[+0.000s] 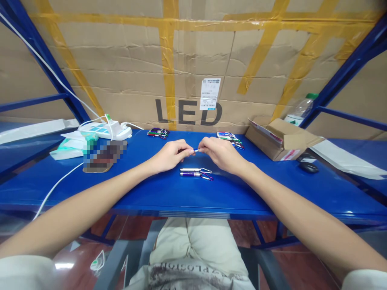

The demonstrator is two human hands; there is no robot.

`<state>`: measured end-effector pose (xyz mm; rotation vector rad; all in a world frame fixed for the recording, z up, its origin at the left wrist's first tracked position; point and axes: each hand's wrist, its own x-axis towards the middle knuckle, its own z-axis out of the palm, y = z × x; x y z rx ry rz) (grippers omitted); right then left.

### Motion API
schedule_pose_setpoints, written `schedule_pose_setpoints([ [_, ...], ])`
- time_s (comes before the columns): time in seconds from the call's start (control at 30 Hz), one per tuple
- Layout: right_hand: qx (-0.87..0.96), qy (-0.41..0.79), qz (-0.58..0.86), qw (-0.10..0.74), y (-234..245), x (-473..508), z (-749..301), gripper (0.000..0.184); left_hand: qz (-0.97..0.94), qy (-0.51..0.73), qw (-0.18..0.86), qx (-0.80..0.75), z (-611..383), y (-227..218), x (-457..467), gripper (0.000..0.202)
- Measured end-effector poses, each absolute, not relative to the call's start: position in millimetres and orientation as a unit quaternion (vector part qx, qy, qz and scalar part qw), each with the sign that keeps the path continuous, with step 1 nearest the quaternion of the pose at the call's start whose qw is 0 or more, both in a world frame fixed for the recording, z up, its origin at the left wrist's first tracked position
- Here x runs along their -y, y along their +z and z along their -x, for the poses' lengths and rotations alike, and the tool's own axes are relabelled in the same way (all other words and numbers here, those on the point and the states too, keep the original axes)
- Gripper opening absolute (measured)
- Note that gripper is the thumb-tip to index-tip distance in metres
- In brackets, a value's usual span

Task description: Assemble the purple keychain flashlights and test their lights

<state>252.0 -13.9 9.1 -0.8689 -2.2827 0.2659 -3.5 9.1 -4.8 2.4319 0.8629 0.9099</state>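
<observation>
Small metallic keychain torch [195, 150], slim and silvery-blue, lies with its long axis left to right, pinched at either end between the left hand [169, 156] and the right hand [220, 153], both closed on it, equally near, just above the blue table [151, 189]. Nearer the person than that torch, two more purple torches with clips [196, 173] rest on the table.
</observation>
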Motion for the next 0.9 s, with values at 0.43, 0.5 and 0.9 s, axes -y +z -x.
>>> schedule_pose_setpoints([
  [0.43, 0.774, 0.322, 0.375, 0.395, 0.2, 7.1, -239.5, 0.019, -0.909, 0.321, -0.039, -0.263, 10.4, -4.1, -4.0, 0.034],
  [0.5, 0.764, 0.343, 0.376, 0.397, 0.3, 7.2, -239.1, 0.023, -0.913, 0.308, -0.073, -0.257, 11.9, -4.2, -3.4, 0.037],
  [0.9, 0.780, 0.299, 0.346, 0.426, 2.1, 4.0, -239.5, 0.024, -0.864, 0.323, 0.182, -0.342, -0.3, 3.0, 0.5, 0.034],
])
